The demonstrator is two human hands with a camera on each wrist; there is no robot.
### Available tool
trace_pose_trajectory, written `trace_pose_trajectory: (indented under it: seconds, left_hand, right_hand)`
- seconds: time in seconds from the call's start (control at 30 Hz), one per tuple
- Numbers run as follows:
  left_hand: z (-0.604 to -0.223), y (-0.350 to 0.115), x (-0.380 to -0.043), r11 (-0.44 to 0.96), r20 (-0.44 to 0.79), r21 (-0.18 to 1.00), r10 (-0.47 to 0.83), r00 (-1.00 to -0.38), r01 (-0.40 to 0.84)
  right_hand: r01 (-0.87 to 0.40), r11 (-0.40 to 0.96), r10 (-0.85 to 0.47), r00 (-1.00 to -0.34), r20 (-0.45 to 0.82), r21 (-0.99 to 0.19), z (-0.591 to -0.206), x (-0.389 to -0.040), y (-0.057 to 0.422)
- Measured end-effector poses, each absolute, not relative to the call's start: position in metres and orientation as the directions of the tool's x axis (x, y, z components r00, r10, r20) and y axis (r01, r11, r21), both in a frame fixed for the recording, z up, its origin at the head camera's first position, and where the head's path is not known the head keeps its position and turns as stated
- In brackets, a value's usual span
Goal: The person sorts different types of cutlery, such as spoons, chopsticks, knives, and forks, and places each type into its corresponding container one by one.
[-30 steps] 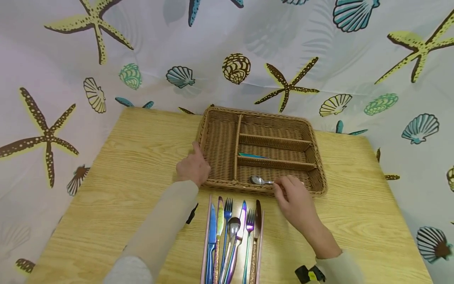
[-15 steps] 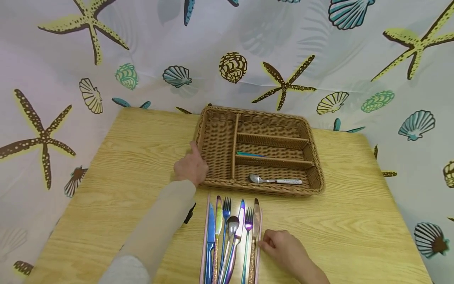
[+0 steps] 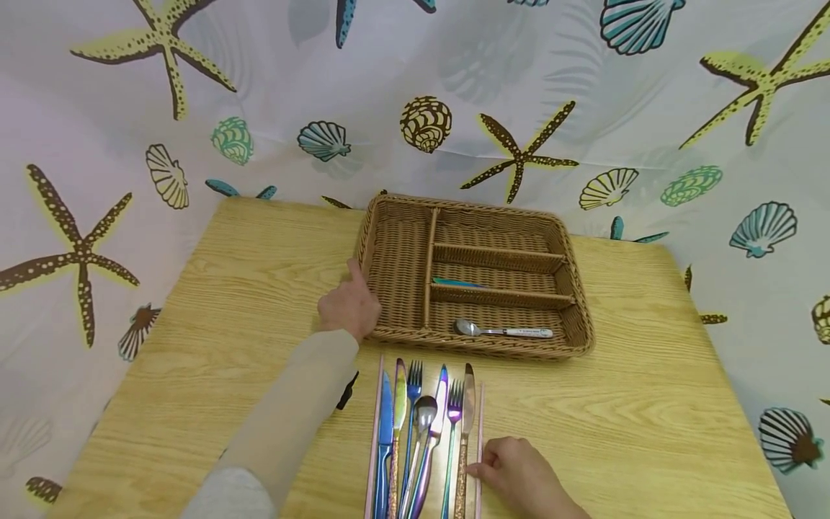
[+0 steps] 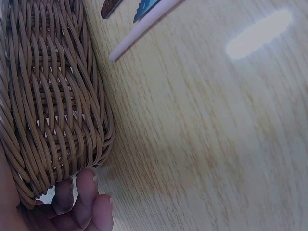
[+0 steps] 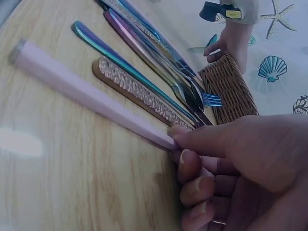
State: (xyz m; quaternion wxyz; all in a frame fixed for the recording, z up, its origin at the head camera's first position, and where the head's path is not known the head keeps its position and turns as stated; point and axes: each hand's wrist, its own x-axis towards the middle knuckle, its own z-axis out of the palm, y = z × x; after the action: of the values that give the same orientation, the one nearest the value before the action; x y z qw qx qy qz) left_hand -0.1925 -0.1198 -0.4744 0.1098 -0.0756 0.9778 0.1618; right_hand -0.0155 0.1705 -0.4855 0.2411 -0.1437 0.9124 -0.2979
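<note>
My left hand (image 3: 350, 306) grips the near left corner of a wicker cutlery tray (image 3: 389, 333); in the left wrist view its curled fingertips (image 4: 86, 185) show below the woven corner. My right hand (image 3: 521, 472) pinches a pink chopstick (image 5: 86, 96) between thumb and fingers, near its thin end. That chopstick lies at the right edge of a row of cutlery, beside a knife with a glittery handle (image 5: 137, 89). Another pink chopstick (image 3: 372, 461) borders the row on the left.
Between the chopsticks lie several knives, two forks and a spoon (image 3: 425, 409). In the tray, a white-handled spoon (image 3: 468, 329) rests in the front compartment, and a blue-green piece (image 3: 457, 282) shows partly behind a divider (image 3: 506, 295). A patterned cloth (image 3: 363, 72) hangs behind the table.
My right hand has left the white-handled spoon in the tray and come down to the right-hand chopstick, shifting it slightly away from the glittery knife. The left hand has kept its place.
</note>
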Motion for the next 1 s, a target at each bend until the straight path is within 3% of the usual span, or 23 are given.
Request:
trace_pose_trajectory:
  seconds: [0.27, 1.0]
  left_hand:
    - [-0.475, -0.120, -0.193, 0.933, -0.241, 0.306, -0.116, -0.964, -0.189]
    - [-0.474, -0.119, -0.193, 0.931, -0.247, 0.310, -0.116, -0.962, -0.192]
  right_hand:
    - [-0.011, 0.763, -0.330, -0.867, -0.374, -0.647, -0.488, -0.011, 0.166]
    - [0.018, 0.672, -0.243, -0.939, -0.244, -0.740, -0.474, -0.020, 0.181]
